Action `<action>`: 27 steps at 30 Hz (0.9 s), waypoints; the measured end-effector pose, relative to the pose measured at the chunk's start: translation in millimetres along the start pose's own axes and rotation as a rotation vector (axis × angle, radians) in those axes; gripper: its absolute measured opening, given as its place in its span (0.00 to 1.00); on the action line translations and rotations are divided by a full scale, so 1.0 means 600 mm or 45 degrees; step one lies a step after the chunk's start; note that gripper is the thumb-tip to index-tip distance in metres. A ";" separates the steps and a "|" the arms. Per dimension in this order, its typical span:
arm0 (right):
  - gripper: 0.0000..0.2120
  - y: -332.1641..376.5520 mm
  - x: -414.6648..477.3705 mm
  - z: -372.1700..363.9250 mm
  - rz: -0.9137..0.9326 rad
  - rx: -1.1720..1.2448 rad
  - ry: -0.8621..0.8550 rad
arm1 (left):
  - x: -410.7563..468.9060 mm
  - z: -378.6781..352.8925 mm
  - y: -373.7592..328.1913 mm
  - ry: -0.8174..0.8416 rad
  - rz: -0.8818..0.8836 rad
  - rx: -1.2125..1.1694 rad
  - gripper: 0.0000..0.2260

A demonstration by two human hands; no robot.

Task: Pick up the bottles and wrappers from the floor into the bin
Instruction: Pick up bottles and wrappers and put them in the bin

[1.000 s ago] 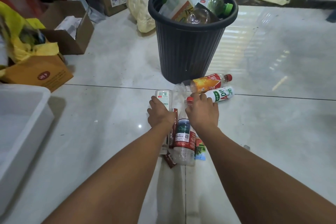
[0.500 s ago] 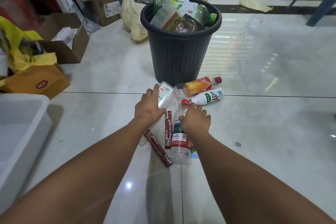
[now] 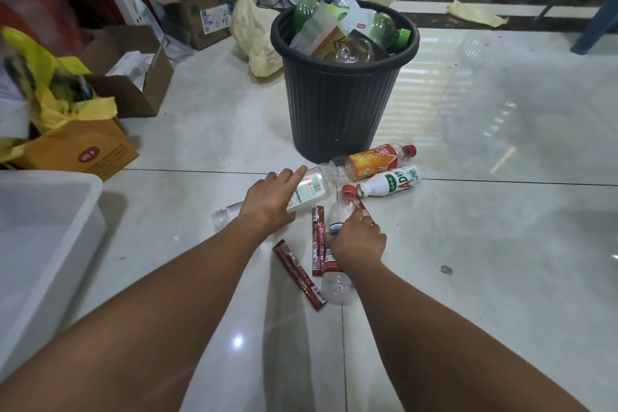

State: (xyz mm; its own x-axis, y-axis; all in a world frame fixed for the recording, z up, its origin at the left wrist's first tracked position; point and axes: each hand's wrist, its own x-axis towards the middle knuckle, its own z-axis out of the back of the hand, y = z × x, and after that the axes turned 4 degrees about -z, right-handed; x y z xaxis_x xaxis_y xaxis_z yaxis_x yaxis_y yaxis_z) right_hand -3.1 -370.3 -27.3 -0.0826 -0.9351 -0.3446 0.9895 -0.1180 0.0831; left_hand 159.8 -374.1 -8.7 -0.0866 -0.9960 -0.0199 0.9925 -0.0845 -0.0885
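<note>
Just short of the bin's foot, the litter lies bunched on the tiled floor [image 3: 485,244], and both hands are down in it. The left hand [image 3: 269,202] is wrapped over a white-labelled clear bottle [image 3: 309,189], with the index finger laid along its side, likely to steady a round, slippery body. The bottle's open neck sticks out past the wrist. The right hand [image 3: 357,241] curls round the middle of a red-capped clear bottle [image 3: 337,284], a grip at the waist that should keep it balanced for a lift. Two red wrappers [image 3: 317,237] lie flat between the hands, one straight and one slanting toward the camera. Beyond them an orange-labelled bottle [image 3: 374,160] and a white AD bottle [image 3: 391,182] lie side by side, close against the black ribbed bin [image 3: 341,104]. The bin is heaped above its rim with bottles and packets, so room for more looks tight.

Both thumbs are hidden, and I cannot tell whether either bottle is clear of the tiles or merely gripped where it lies. A red strip by the right fingertips may be a third wrapper pinched along with the bottle, but it is too covered to say. Off to the left, a white tub [image 3: 50,227] is cut by the frame edge, with cardboard boxes [image 3: 133,94] and a yellow bag [image 3: 50,77] blurred behind it.
</note>
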 end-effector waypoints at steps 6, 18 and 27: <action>0.52 0.010 0.006 -0.018 -0.096 -0.004 0.062 | 0.000 -0.020 0.005 -0.026 0.005 -0.004 0.40; 0.49 0.021 0.027 -0.041 -0.141 0.143 0.026 | 0.011 -0.041 0.001 -0.161 0.085 0.046 0.38; 0.45 0.014 0.032 -0.046 -0.141 0.143 -0.010 | 0.011 -0.048 0.001 -0.153 0.109 0.042 0.39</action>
State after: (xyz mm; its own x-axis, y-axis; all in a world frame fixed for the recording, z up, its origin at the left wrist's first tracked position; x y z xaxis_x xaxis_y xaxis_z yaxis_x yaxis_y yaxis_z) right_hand 6.9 -380.3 -59.0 -0.1918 -0.9169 -0.3501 0.9549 -0.2568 0.1493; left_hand 157.5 -380.0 -37.7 0.0074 -0.9956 0.0932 0.9983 0.0020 -0.0585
